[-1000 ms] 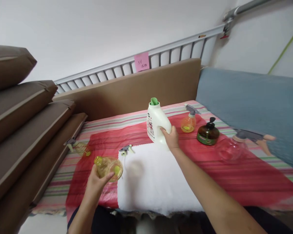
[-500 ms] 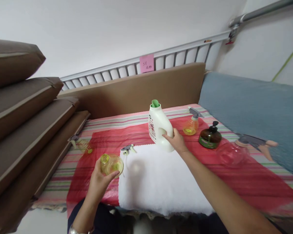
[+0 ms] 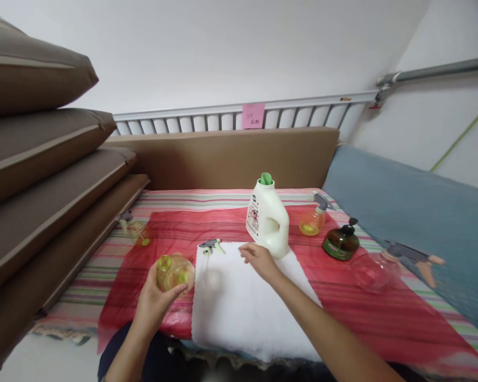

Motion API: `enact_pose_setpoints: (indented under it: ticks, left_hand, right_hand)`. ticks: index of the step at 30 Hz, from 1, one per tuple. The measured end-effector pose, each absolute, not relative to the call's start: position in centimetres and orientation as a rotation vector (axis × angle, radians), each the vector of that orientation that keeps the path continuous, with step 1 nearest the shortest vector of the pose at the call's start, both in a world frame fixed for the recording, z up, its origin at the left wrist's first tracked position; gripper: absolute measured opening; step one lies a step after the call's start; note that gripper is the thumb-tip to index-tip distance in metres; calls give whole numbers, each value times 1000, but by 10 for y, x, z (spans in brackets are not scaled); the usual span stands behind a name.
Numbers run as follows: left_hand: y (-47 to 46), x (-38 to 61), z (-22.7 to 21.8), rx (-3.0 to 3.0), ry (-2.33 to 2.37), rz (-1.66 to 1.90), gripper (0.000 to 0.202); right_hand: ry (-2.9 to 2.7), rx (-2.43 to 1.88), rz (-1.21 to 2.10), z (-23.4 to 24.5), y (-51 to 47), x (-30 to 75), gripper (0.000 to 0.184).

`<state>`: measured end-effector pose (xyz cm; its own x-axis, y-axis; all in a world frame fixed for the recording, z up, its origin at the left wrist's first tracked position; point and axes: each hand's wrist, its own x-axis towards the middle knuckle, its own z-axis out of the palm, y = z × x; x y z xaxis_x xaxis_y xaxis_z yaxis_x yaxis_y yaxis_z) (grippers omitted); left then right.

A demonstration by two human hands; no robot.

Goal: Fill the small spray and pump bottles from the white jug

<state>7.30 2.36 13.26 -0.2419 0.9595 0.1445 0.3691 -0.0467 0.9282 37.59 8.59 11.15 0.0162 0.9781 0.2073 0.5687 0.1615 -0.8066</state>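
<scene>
My left grip [image 3: 154, 298] steadies the uncapped yellow bottle [image 3: 179, 276]; my right grip [image 3: 261, 261], empty, sits between jug [image 3: 263, 207] and spray head [image 3: 211, 245], which probably calls for a light pinch.

The bottle [image 3: 177, 275] is yellow, the jug [image 3: 270, 211] white, the bedspread [image 3: 207, 196] striped.

An open, clear yellow bottle [image 3: 178, 269] is held tilted, left of a gray sprayer [image 3: 210, 244] and upright white jug [image 3: 266, 213].

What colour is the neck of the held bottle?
The neck is yellow, seen in the head view.
</scene>
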Motion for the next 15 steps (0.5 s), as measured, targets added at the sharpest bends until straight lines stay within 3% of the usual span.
enact_pose_setpoints:
  ticks: [3,8,15]
  left_hand:
    - [17,61,127,1402,1657,1298,85]
    - [0,41,120,1410,1624,1294,81]
    - [-15,22,117,1444,1657,1226,81]
  right_hand:
    - [-1863,-1615,688,114,109,319,13]
    - [-2067,-1877,656,113,148,250,23]
    - [-1940,-2054,726,97,163,221,23]
